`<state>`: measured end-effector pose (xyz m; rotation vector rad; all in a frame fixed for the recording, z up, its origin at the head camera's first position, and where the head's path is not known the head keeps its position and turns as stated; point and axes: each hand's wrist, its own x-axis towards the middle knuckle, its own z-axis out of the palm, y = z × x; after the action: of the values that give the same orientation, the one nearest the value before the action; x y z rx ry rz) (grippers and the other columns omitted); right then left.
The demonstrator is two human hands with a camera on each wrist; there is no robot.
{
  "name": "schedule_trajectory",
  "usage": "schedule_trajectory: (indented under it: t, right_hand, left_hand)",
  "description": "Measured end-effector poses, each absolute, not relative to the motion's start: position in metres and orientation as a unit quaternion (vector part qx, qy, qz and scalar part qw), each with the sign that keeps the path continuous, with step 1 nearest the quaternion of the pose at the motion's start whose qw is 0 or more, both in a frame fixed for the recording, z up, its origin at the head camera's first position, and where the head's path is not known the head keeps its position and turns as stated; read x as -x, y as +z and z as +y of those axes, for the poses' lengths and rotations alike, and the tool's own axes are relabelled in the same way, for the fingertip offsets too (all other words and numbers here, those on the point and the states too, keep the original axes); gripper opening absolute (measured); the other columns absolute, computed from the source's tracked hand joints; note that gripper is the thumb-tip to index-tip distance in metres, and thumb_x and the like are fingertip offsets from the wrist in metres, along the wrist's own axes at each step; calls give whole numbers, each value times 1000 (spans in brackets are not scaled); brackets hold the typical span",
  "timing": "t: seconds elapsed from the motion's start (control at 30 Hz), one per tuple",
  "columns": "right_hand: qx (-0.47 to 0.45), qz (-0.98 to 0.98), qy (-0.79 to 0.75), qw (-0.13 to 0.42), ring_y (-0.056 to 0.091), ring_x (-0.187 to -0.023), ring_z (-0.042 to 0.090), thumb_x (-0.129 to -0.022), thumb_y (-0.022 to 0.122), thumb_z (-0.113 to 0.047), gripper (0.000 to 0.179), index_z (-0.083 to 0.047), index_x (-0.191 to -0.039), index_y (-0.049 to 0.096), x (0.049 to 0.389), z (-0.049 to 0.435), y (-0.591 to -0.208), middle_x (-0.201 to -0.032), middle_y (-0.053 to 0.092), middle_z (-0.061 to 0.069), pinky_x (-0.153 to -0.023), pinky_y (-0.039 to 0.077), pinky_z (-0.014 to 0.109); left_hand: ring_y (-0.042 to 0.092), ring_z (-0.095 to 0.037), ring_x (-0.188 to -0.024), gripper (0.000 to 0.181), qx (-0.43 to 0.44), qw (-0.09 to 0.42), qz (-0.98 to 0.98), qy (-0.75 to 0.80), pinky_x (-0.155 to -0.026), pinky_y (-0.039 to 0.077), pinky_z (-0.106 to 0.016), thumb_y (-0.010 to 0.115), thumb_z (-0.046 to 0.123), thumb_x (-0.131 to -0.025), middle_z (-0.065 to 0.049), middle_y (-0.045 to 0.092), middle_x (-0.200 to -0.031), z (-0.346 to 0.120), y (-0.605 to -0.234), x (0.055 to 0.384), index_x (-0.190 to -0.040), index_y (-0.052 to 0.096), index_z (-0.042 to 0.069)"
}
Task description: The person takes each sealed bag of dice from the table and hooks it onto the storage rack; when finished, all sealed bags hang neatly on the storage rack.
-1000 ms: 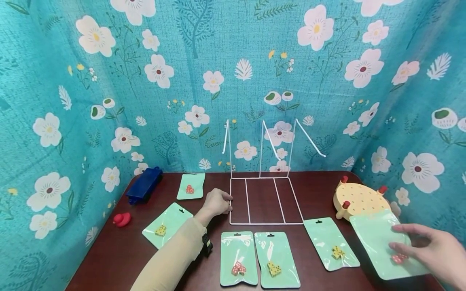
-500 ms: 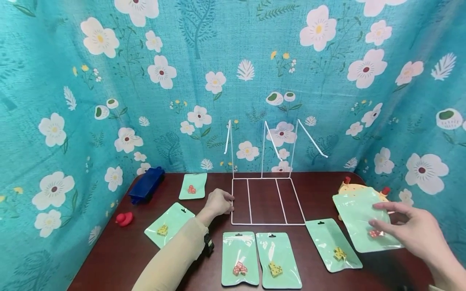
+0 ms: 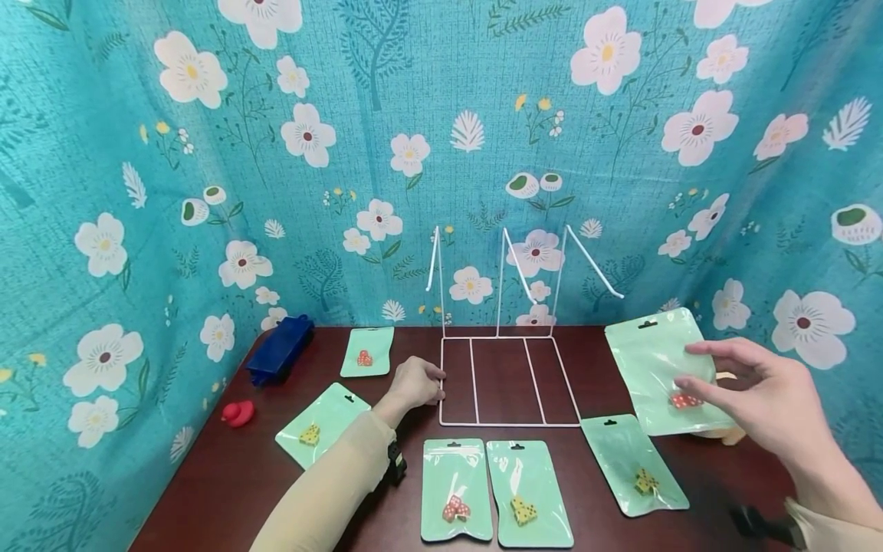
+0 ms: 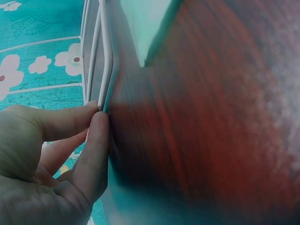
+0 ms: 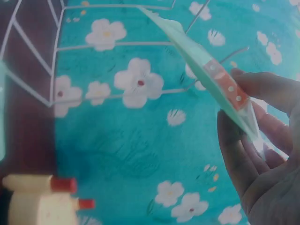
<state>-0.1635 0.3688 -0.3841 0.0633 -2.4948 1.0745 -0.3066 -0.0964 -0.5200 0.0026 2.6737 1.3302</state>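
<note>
1. I see the right hand (image 3: 773,406) pinching a green pouch (image 3: 655,360) by its right side, next to the red dice print or contents; the pouch is raised over the table's right side, its slotted end free and pointing far.
2. The left hand (image 3: 411,385) pinches the left base wire of the white rack (image 3: 510,424) between thumb and finger.
3. With the grip on one side only, I judge the pouch could swing or twist, so its slot might miss a prong (image 3: 595,262).
4. A push on a prong could tip or slide this light-looking rack if the left pinch slackens.
5. Carried low, the pouch might brush the yellow-dice pouch (image 3: 635,464) or the cream stool-like object (image 5: 42,208), which it partly hides in the head view.
6. The rack's back stands close to the curtain (image 3: 345,153), so I'd count on little far room.
7. Openest to me: the air between pouch and prongs; near the rack, two flat pouches (image 3: 455,479) lie side by side.
</note>
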Motion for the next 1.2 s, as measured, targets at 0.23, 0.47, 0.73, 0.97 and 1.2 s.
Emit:
schedule_trajectory:
  t: [0.23, 0.47, 0.73, 0.97, 1.2]
  right_hand:
    - [-68, -865, 435, 240, 74, -70, -9, -86, 95, 3, 48, -3, -130, 79, 164, 348, -369, -106, 75, -31, -68, 56, 6]
    - [-170, -763, 558, 277, 80, -77, 2, -76, 80, 35, 53, 19, -126, 73, 169, 328, -368, -109, 82, -7, -79, 63, 11]
    - [-201, -696, 630, 280, 85, -94, 4, -76, 75, 39, 53, 25, -126, 69, 182, 321, -377, -112, 81, 1, -88, 64, 15]
    - [-126, -739, 597, 285, 83, -85, -1, -80, 81, 30, 51, 17, -129, 73, 188, 316, -385, -108, 83, -8, -83, 62, 11]
    - [-76, -785, 545, 284, 80, -86, -6, -86, 88, 17, 50, 9, -134, 75, 194, 309, -390, -103, 80, -17, -81, 61, 8]
  left_hand:
    - [81, -15, -70, 29, 1, 76, 893, 443, -67, 69, -33, 84, -4, -92, -9, 83, -99, -99, -521, 307, -120, 87, 5]
    - [81, -15, -69, 31, 3, 78, 891, 447, -66, 69, -32, 86, -4, -90, -9, 82, -96, -99, -522, 309, -120, 87, 5]
    - [82, -16, -72, 29, 15, 92, 882, 462, -68, 70, -34, 81, -5, -93, -11, 83, -103, -98, -525, 310, -120, 87, 5]
    - [82, -17, -74, 31, 6, 89, 885, 457, -70, 70, -34, 74, -6, -96, -10, 83, -98, -99, -522, 307, -123, 86, 4]
    - [81, -16, -71, 32, 4, 88, 885, 456, -69, 69, -34, 81, -6, -93, -6, 80, -85, -99, -520, 307, -123, 86, 4]
